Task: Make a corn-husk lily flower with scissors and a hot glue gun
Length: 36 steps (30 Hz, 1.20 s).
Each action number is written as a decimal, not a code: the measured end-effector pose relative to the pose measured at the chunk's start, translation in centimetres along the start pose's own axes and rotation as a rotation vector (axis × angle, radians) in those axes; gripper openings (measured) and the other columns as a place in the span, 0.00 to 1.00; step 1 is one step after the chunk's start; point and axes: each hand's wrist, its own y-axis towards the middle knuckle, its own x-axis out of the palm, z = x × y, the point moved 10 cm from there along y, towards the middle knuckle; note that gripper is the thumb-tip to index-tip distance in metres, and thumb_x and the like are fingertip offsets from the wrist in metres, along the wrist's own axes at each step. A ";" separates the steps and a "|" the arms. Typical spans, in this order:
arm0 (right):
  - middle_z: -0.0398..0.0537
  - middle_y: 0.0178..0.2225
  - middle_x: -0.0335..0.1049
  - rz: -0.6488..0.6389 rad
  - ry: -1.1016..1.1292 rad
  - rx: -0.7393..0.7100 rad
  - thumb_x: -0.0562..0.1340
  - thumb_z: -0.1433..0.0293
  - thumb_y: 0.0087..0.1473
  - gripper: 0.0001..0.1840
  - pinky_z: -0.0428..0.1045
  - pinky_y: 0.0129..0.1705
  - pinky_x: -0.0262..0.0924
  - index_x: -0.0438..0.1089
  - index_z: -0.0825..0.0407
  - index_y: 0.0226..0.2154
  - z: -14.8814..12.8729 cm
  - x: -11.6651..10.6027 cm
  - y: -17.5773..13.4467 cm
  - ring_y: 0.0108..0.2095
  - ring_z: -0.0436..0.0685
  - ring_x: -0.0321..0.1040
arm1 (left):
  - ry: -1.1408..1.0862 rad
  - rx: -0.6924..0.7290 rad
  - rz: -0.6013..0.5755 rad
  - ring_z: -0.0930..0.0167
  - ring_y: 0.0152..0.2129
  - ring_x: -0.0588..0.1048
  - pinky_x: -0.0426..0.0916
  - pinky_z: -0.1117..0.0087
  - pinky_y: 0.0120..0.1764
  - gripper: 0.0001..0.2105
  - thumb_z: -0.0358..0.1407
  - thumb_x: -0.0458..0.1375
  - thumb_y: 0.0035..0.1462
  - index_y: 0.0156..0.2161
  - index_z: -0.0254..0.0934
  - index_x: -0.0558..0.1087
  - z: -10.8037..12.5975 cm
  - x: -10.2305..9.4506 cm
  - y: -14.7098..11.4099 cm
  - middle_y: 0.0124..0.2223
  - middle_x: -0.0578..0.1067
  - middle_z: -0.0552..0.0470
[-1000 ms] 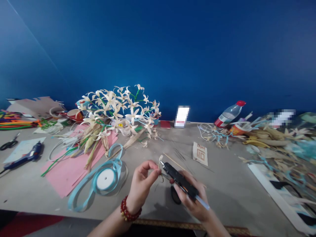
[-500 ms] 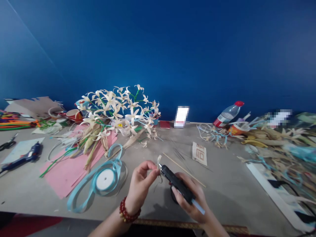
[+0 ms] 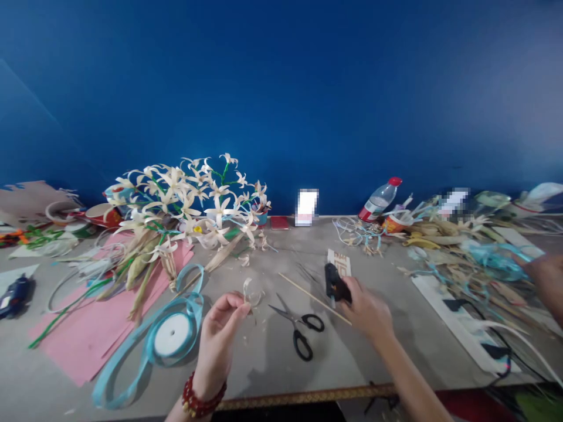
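Observation:
My left hand (image 3: 225,321) is closed, thumb and fingertips pinching a small pale flower piece (image 3: 247,291) with curled petals. To the right, my right hand (image 3: 368,308) grips a black hot glue gun (image 3: 332,281) over a patterned paper square (image 3: 342,258), partly covering it. Between my hands lie black-handled scissors (image 3: 301,334), their blades slightly apart. A thin wooden stick (image 3: 303,289) runs behind the scissors and below the glue gun.
White-petalled flowers (image 3: 220,205) crowd the back left, above pink paper (image 3: 79,351). Blue ribbon with its spool (image 3: 172,335) lies left of my left hand. At right are a power strip (image 3: 457,322), a tilted bottle (image 3: 380,199), dried husks and another person's hand (image 3: 545,281).
My right hand has carried the glue gun away from the flower piece, rightward and toward the paper square. The scissors have come into full sight. Another person's hand has appeared at the right edge.

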 end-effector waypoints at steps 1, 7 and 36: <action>0.53 0.43 0.75 -0.025 -0.040 0.016 0.59 0.70 0.53 0.17 0.49 0.27 0.58 0.64 0.50 0.47 1.2 0.5 0.1 0.32 0.61 0.75 | 0.003 0.000 -0.005 0.71 0.31 0.69 0.63 0.73 0.37 0.11 0.39 0.67 0.53 0.29 0.35 0.71 0.0 0.0 0.0 0.30 0.71 0.53; 0.58 0.42 0.75 -0.027 -0.162 0.083 0.58 0.68 0.58 0.15 0.50 0.30 0.58 0.63 0.53 0.48 5.5 1.4 0.1 0.34 0.63 0.75 | -0.015 0.000 -0.037 0.72 0.31 0.68 0.63 0.73 0.37 0.10 0.37 0.66 0.54 0.30 0.36 0.71 -0.2 0.3 0.0 0.31 0.69 0.53; 0.57 0.50 0.70 0.014 0.226 -0.048 0.57 0.68 0.54 0.16 0.52 0.44 0.65 0.63 0.51 0.47 0.9 2.5 7.9 0.49 0.64 0.71 | 0.015 0.027 -0.035 0.72 0.30 0.68 0.64 0.73 0.37 0.10 0.38 0.66 0.54 0.30 0.36 0.70 -0.2 0.1 0.5 0.31 0.70 0.53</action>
